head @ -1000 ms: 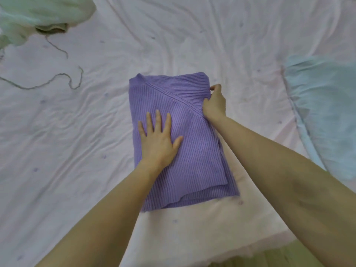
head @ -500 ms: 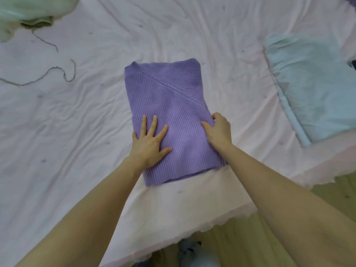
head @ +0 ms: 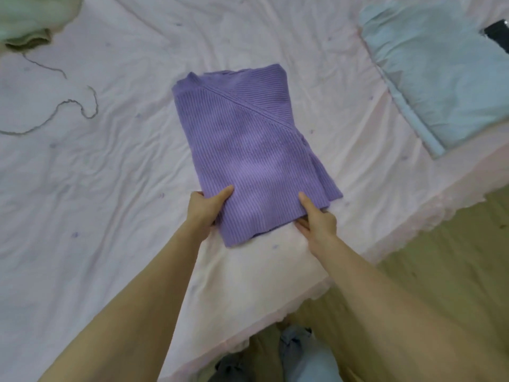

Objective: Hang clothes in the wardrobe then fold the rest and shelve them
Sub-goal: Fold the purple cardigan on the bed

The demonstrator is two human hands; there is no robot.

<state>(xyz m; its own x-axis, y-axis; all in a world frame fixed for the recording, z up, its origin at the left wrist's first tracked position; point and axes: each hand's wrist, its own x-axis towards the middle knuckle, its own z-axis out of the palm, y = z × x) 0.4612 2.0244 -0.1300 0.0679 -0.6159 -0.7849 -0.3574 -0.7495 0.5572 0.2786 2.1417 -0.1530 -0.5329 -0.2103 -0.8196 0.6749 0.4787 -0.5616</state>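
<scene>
Down at the bottom edge, a patch of blue denim (head: pixel 305 354) over olive floor (head: pixel 440 257), just past the frilled hem of the bed. Two bare forearms reaching up and forward over the pink sheet (head: pixel 110 202).

Left hand (head: pixel 205 209) gripping the near left corner of the sweater (head: pixel 248 150), thumb laid flat on top of the knit, fingers tucked under and out of sight. Right hand (head: pixel 316 220) pinching the near right corner the same way: thumb on top pointing away, fingertips slipped beneath the hem. Both hands clamped on the same near edge, one at each end.

Purple ribbed sweater folded into a tall rectangle, lying flat on the sheet near the bed's near edge, slightly slanted, far end tipped to the left. Diagonal seam running across the upper half from far left down to the right side. A second layer peeking out along the right edge.

Sheet creased all around, dotted with tiny purple marks.

Off to the left, well apart from the sweater, a thin grey-green cord (head: pixel 68 106) looping across the sheet. Far left corner, a pale green garment (head: pixel 30 20) bunched up, cord trailing from it. Far right, a light blue folded cloth (head: pixel 446 73) lying flat, with a small dark object (head: pixel 498 33) at its far edge, too cropped to identify.
</scene>
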